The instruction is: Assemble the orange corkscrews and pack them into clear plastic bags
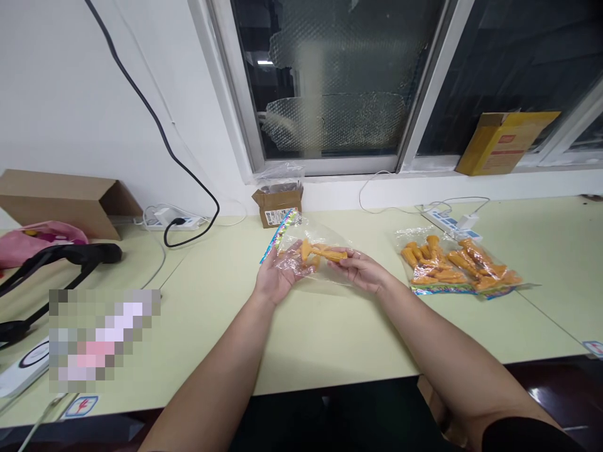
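A clear zip bag (306, 227) with a colourful strip along its edge lies across my left hand (277, 276), whose fingers are curled round it from below. Orange turned-looking pieces, flared at the ends, show at the bag. My right hand (360, 270) pinches the right end of one orange piece (330, 253), between the two hands. Whether this piece is inside the bag or in front of it, I cannot tell. To the right, two clear bags (433, 263) (485, 267) filled with several similar orange pieces lie on the table.
The pale green table (330, 339) runs along a wall with windows. A small open carton (277, 204) stands behind my hands. Power strips (188, 223) (447, 221) with cables lie at the back. At left are a cardboard box (56, 198), a pink bag (42, 242) and a black frame (80, 254).
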### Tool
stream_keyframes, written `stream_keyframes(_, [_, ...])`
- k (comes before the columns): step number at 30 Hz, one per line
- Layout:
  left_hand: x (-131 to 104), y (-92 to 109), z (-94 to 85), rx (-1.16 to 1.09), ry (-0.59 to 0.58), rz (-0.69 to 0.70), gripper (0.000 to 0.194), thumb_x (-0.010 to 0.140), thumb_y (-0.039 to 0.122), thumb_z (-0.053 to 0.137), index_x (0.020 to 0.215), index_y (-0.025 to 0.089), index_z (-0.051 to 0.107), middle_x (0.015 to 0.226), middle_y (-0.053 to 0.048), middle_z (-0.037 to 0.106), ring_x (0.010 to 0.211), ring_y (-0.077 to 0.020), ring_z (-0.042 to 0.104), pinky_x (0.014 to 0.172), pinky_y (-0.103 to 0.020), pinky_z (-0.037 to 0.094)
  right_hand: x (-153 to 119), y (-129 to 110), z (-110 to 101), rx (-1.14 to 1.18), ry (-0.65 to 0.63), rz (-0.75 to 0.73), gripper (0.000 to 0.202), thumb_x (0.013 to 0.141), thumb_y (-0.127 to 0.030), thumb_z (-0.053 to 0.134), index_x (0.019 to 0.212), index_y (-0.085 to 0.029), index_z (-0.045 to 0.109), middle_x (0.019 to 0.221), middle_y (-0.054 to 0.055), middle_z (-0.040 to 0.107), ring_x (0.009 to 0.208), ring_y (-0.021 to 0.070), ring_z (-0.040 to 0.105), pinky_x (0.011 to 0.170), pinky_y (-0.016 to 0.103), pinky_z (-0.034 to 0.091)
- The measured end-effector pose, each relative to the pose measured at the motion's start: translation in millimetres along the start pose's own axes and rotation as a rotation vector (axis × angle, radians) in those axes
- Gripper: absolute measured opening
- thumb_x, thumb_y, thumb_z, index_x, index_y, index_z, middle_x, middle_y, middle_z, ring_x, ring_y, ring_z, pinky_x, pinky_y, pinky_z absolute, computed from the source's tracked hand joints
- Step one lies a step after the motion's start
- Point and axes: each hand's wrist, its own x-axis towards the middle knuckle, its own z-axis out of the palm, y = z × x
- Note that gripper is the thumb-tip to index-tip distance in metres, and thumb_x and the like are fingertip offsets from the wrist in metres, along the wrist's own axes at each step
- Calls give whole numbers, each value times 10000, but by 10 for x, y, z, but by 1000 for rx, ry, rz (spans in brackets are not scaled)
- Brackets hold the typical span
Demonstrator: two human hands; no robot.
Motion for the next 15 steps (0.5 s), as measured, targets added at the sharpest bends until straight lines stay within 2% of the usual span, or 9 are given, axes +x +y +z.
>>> stream_keyframes(5, [-13, -61, -19, 47, -61, -71, 510, 1038, 481, 464, 1404, 158, 611, 1271, -181, 736, 1063, -324, 755, 923, -516, 611, -56, 4, 35, -71, -117, -30, 459, 743, -226, 843, 1195, -244, 762, 1363, 57, 716, 1282, 245, 667, 1185, 410, 463])
stream_keyframes(7, [-19, -89, -17, 53, -85, -125, 521, 1034, 473, 478, 1409, 136, 606, 1233, -193, 748, 1047, -332, 760, 915, -513, 609, -80, 11, 66, -124, -143, -29, 460, 778, -270, 844, 1228, -262, 750, 1376, 61, 708, 1278, 242, 668, 1179, 430, 453])
stream_keyframes(10, [-15, -116, -13, 59, -96, -176, 536, 1033, 449, 484, 1434, 109, 585, 1253, -214, 739, 1088, -357, 748, 934, -527, 594, -102, 30, 108, -216, -190, -20, 449, 793, -313, 854, 1226, -260, 749, 1314, 73, 733, 1162, 231, 713, 1110, 436, 500])
stream_keyframes(15, [10, -115, 11, 31, -8, -122, 510, 1047, 394, 461, 1464, 118, 567, 1269, -185, 742, 1103, -329, 744, 966, -499, 585, -96, 39, 95, -314, -198, 44, 442, 768, -344, 876, 1182, -248, 756, 1053, 45, 778, 860, 176, 726, 863, 363, 593])
